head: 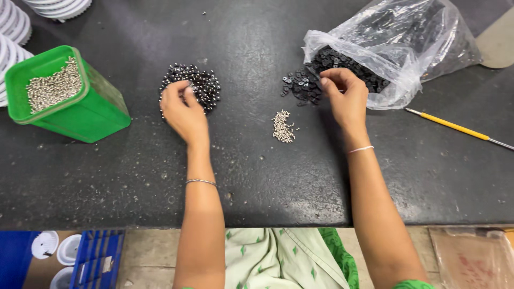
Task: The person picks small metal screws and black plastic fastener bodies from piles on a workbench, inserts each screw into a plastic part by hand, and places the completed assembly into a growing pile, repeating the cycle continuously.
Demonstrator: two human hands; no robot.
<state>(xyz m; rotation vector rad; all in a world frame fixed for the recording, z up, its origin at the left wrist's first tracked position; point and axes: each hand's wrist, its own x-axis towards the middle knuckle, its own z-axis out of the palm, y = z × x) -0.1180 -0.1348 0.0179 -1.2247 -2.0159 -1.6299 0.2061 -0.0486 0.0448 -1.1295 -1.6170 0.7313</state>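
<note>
Head view: the left hand (183,109) rests at the near edge of a round heap of small dark metal balls (201,85) on the dark table (134,176). Its fingertips are pinched together on something small and pale at the heap's rim; what exactly sits in that grip is too small to tell.

The right hand (347,96) lies on a spill of small black plastic pieces (300,85) that run out of the mouth of a clear plastic bag (396,48). Its fingers are curled down and drawn together over the pieces, but whether one is actually caught in the grip cannot be told.

Between the two hands, nearer the person, lies a small cluster of silvery screws (282,127), apart from both hands. At the left stands a green plastic tub (91,112) filled with more of the same silvery parts. A yellow-handled tool (455,127) lies to the right of the bag, and white ribbed discs (13,24) show at the upper left corner.

Judging by their looks, the balls are hard, smooth and likely to roll or slip, so a fingertip pinch from above suits them. The black pieces seem light and stiff, best taken one at a time by the edges.
</note>
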